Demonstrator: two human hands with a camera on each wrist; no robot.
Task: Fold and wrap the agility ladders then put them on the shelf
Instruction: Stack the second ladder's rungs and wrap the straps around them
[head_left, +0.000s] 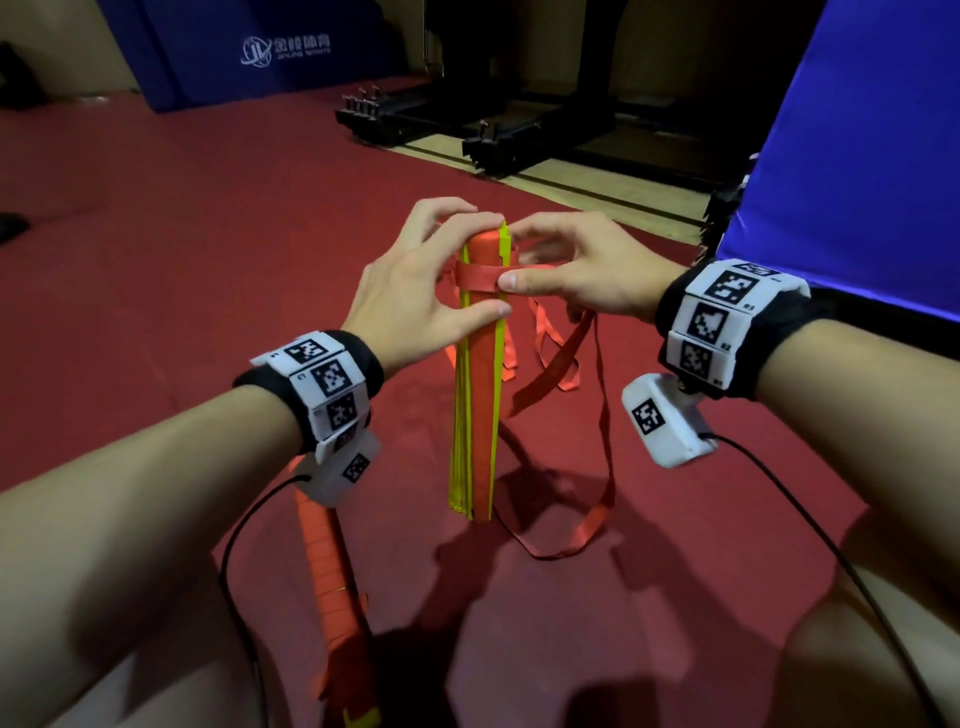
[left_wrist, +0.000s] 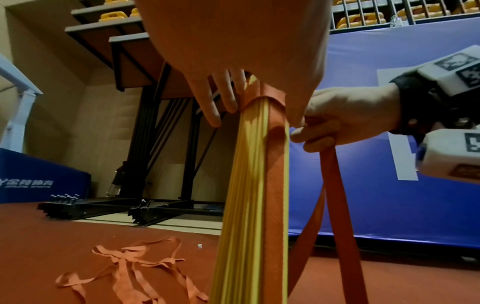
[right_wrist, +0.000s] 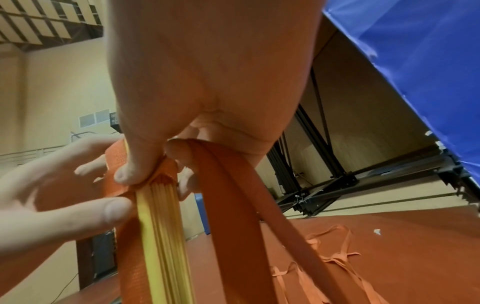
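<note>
A bundle of yellow ladder rungs (head_left: 475, 405) (left_wrist: 246, 205) (right_wrist: 161, 236) stands upright on the red floor, with orange strap laid along it. My left hand (head_left: 415, 291) grips the bundle near its top, thumb (head_left: 483, 312) pressing the front. My right hand (head_left: 566, 270) pinches the orange strap (head_left: 480, 275) (right_wrist: 228, 205) that runs across the bundle's top, thumb on the wrap. The rest of the strap (head_left: 597, 467) (left_wrist: 335, 205) hangs in loops to the floor on the right. A second, wrapped orange ladder (head_left: 332, 582) lies on the floor by my left forearm.
Loose orange straps (left_wrist: 135, 265) (right_wrist: 332, 242) lie tangled on the floor behind the bundle. Black metal frame bases (head_left: 483, 124) stand at the back. A blue padded mat (head_left: 857, 145) rises close on the right, and another blue mat (head_left: 234, 47) leans at the far left.
</note>
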